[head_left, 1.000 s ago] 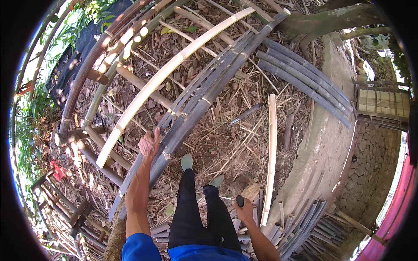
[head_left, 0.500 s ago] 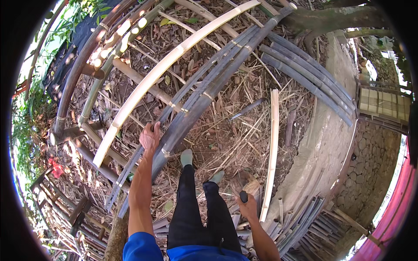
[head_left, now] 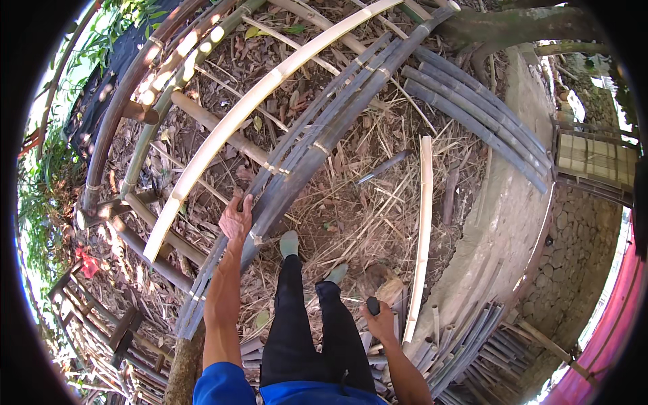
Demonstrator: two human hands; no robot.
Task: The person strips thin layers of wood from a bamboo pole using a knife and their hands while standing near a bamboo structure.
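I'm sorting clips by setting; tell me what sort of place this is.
Likely an outdoor bamboo-working yard: dark split bamboo lies by the left hand, cut lengths are piled at lower right, and dry leaves litter the ground.

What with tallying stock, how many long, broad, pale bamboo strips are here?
2: one strip left of the dark poles; another strip right of the feet. Some may be hidden.
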